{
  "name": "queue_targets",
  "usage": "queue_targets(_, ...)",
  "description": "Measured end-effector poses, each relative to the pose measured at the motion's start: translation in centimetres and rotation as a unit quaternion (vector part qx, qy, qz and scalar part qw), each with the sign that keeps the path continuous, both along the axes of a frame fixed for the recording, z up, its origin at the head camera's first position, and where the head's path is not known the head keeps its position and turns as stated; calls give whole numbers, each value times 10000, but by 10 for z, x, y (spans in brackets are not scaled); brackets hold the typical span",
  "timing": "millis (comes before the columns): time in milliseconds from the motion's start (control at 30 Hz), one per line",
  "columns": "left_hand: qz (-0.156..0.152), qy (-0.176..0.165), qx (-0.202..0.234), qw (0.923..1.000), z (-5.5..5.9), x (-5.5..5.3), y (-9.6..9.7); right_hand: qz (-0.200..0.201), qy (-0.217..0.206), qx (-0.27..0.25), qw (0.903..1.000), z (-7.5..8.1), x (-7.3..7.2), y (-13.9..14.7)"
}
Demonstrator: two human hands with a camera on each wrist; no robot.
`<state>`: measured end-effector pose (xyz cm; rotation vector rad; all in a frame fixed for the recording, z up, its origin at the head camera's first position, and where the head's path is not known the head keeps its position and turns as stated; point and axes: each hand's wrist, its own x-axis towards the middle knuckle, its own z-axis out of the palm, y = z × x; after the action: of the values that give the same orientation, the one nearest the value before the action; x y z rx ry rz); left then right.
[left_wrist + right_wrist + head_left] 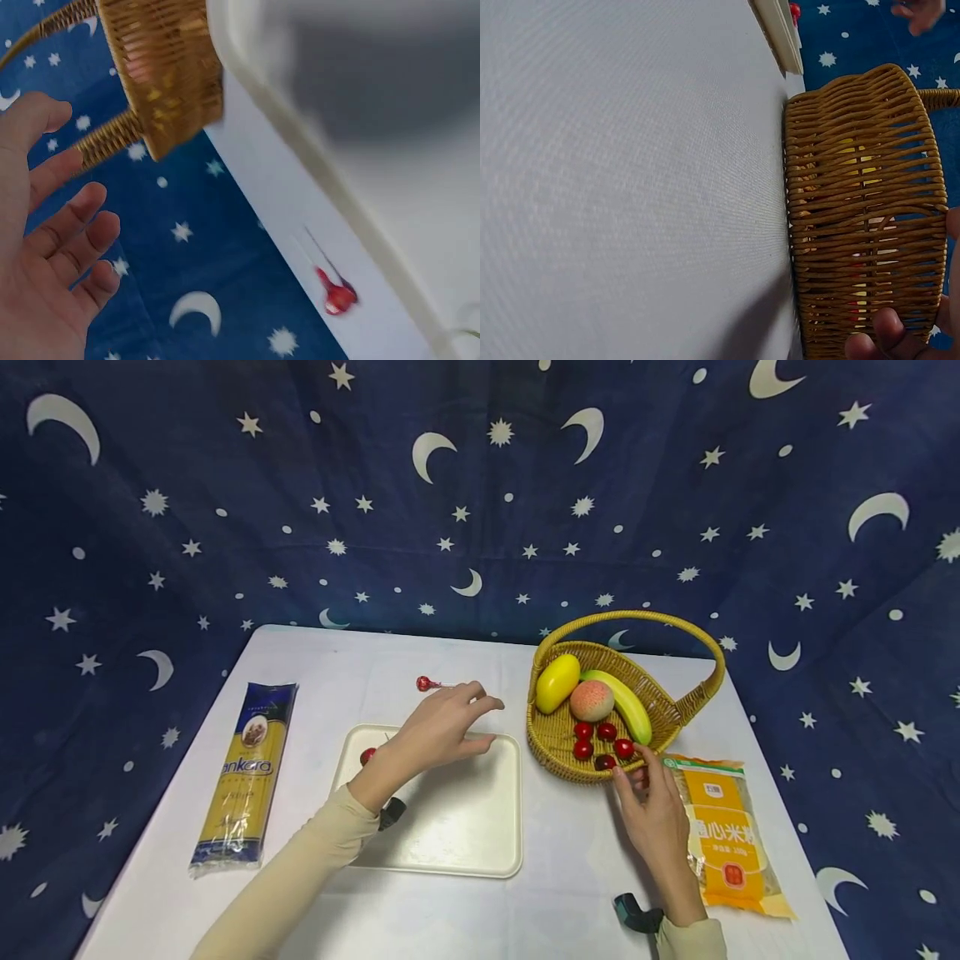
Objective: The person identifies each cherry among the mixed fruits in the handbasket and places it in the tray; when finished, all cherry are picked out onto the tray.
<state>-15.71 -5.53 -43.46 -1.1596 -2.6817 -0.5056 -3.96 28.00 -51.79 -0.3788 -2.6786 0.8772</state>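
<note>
My left hand (pixel 442 727) hovers over the cream tray (pixel 450 852), fingers loosely bent and holding nothing; the left wrist view shows its bare palm. On the tray, partly behind that wrist, lies a cherry (pixel 367 756). My right hand (pixel 652 806) grips the near right rim of a wicker basket (pixel 555 760), with fingertips (pixel 889 328) against its outer wall in the right wrist view. Inside the basket sit a yellow fruit (pixel 557 683), a peach (pixel 592 701), a banana (pixel 628 708) and several cherries (pixel 582 749).
A red-wrapped lollipop (pixel 424 683) lies behind the tray. At the left is a pasta packet (pixel 243 777); at the right, beside my right hand, lies an orange rice noodle packet (pixel 726 835). A starry blue cloth (pixel 480 527) hangs behind the white table.
</note>
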Motion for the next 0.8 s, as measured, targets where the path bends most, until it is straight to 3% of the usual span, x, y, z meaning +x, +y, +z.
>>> queue_targets(400, -903, -44, -426, 9950, 18, -12, 78, 2, 69, 73, 9999, 0, 1, 0)
queue_targets(800, -1608, -38, -1405, 9769, 28, -25, 146, 36, 177, 90, 9998, 0, 1, 2)
